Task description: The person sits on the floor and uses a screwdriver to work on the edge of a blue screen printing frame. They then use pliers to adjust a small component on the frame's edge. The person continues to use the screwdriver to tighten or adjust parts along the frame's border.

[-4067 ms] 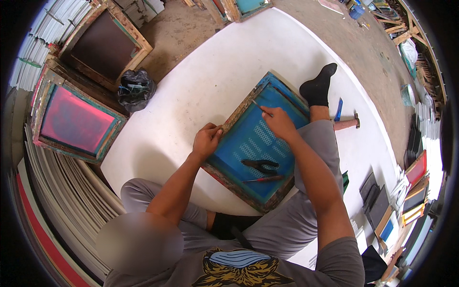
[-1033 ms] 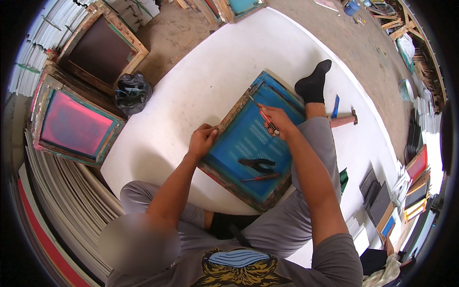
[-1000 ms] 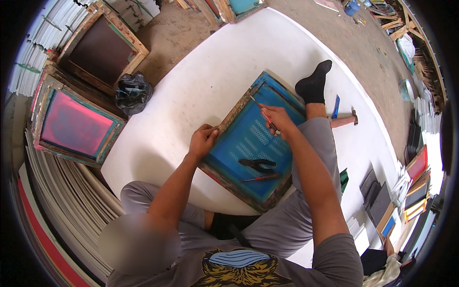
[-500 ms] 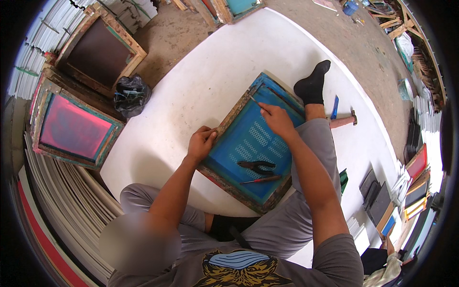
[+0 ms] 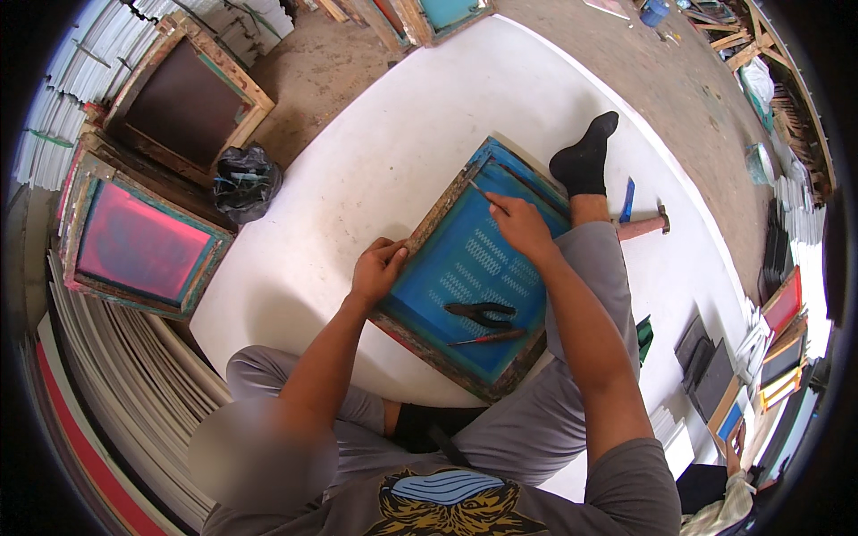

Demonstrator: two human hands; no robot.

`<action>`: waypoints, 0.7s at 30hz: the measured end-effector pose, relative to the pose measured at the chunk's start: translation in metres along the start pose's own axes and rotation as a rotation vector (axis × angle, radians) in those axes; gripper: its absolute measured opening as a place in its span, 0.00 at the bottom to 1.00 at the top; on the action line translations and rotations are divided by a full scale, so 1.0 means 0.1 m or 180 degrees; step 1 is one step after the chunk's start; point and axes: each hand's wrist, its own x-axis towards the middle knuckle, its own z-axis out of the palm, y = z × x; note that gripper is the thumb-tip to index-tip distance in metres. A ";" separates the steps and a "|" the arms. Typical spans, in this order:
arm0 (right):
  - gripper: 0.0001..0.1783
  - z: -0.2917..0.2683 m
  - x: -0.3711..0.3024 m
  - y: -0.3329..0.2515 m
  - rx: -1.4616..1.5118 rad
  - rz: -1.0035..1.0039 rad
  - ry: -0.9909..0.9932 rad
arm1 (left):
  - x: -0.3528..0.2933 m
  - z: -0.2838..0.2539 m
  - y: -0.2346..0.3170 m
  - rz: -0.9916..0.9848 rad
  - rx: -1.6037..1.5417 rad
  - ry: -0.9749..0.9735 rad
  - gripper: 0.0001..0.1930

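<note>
One wooden-framed blue screen, on the white surface beside the right leg; pliers and a red-handled screwdriver lying loose on it. Left hand: fingers pinched at the screen's edge. Right hand: fingers closed round a slim metal-shafted tool, tip at that edge. Hazard: a slipped tip could tear the screen; tilting could send the loose tools sliding

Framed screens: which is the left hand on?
The blue screen, with pliers lying on it; the left hand touches its left edge. No hand touches the pink screen, dark brown screen or teal screen.
</note>
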 end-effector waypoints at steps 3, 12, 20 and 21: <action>0.21 -0.01 -0.02 -0.02 -0.0010 0.0026 -0.0009 | 0.00 0.00 0.02 -0.0094 -0.0018 -0.0037 0.18; 0.21 -0.02 0.02 -0.02 -0.0128 0.0006 -0.0117 | 0.00 0.00 0.01 0.0022 0.0019 -0.0030 0.19; 0.23 -0.14 -0.01 -0.47 -0.0892 0.0230 -0.0406 | 0.00 -0.03 0.05 -0.0030 -0.0106 -0.0114 0.19; 0.23 -0.15 -0.03 -0.62 -0.1109 0.0306 -0.0481 | -0.02 -0.03 0.05 -0.0090 -0.0122 -0.0133 0.19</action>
